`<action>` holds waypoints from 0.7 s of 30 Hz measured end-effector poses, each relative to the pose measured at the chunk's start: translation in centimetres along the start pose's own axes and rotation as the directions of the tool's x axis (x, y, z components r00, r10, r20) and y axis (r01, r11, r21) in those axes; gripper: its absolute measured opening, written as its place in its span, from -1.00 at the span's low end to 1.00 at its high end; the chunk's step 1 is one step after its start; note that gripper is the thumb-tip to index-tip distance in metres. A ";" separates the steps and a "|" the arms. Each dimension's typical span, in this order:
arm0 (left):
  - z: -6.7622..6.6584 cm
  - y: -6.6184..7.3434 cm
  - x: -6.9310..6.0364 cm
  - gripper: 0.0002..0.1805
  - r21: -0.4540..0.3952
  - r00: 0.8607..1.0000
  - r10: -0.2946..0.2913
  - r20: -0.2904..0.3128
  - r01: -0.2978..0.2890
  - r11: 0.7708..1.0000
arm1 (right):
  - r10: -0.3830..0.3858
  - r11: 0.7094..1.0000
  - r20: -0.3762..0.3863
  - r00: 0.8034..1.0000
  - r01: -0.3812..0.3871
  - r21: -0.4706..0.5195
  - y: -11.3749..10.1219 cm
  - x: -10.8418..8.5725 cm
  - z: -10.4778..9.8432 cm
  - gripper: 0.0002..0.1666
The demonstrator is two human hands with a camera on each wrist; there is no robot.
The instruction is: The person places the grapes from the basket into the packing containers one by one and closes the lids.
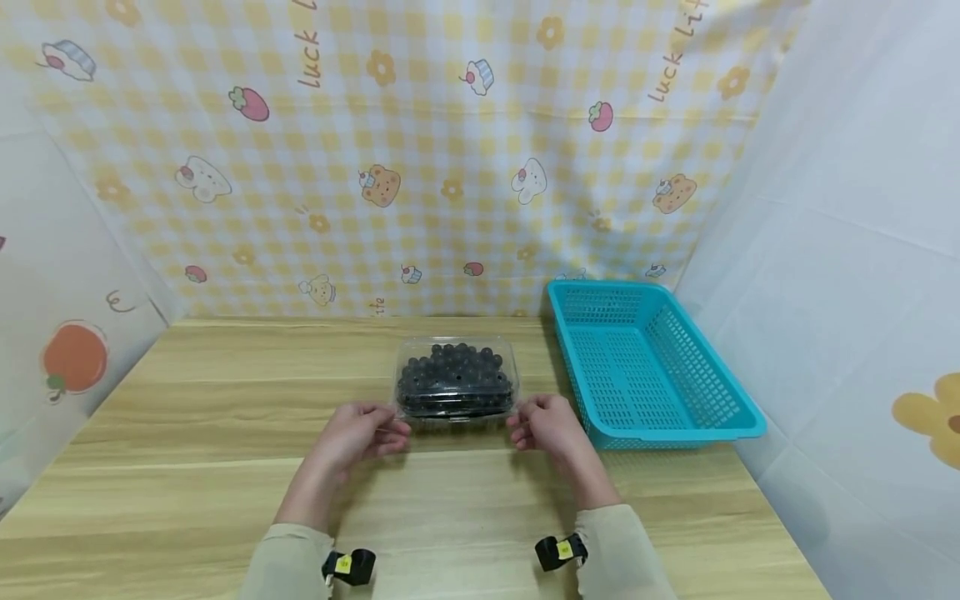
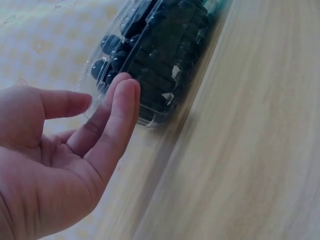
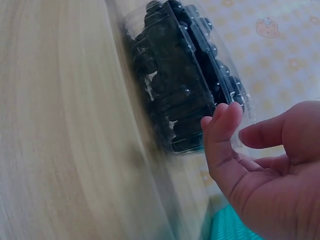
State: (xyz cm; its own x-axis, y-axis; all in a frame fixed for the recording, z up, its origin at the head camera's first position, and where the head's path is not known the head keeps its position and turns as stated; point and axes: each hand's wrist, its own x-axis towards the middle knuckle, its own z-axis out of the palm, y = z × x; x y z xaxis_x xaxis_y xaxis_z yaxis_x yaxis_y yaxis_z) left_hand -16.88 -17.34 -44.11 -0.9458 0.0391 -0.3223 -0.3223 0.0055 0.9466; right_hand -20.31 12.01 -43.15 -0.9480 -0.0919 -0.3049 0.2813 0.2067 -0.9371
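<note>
A clear plastic clamshell box (image 1: pixel 458 400) holds many dark, round, berry-like fruits (image 1: pixel 453 362) on the wooden table. Its transparent lid lies over them. At the box's near left corner, my left hand (image 1: pixel 363 431) pinches the rim between thumb and fingers; the left wrist view shows the thumb (image 2: pixel 67 103) on one side and the fingers in front of the box wall. My right hand (image 1: pixel 550 425) pinches the near right corner in the same way, its bent fingers (image 3: pixel 222 140) against the box side. The exact contact under the fingertips is hidden.
To the right of the box stands a turquoise plastic basket (image 1: pixel 682 434) with perforated walls, close to my right hand. A yellow checked cloth (image 1: pixel 450 225) hangs behind the wooden table (image 1: pixel 465 517). White printed sheets (image 1: pixel 855 275) line the sides.
</note>
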 end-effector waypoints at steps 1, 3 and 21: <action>0.0 0.0 0.0 -0.57 0.007 1.000 0.001 0.001 -0.001 1.000 | 0.000 1.000 0.004 1.000 0.000 -0.001 -0.1 0.0 0.0 -0.66; -0.1 0.1 0.0 -0.56 0.018 1.000 0.006 0.003 -0.006 1.000 | 0.002 1.000 0.011 1.000 -0.002 0.000 -0.3 0.0 -0.1 -0.63; -1.1 6.0 -2.4 -0.14 0.729 0.965 0.259 -0.048 -0.143 0.669 | -0.237 0.707 0.079 0.968 0.227 -0.670 -6.2 -1.8 -1.9 -0.33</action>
State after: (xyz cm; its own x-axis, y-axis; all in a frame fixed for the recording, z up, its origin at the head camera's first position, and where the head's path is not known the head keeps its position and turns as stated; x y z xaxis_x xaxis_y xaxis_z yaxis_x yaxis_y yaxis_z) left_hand -16.62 -18.46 -37.72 -0.9978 -0.0090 -0.0656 -0.0516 0.7268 0.6849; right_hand -20.66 12.77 -36.51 -0.9729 -0.2146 -0.0865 -0.1167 0.7779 -0.6175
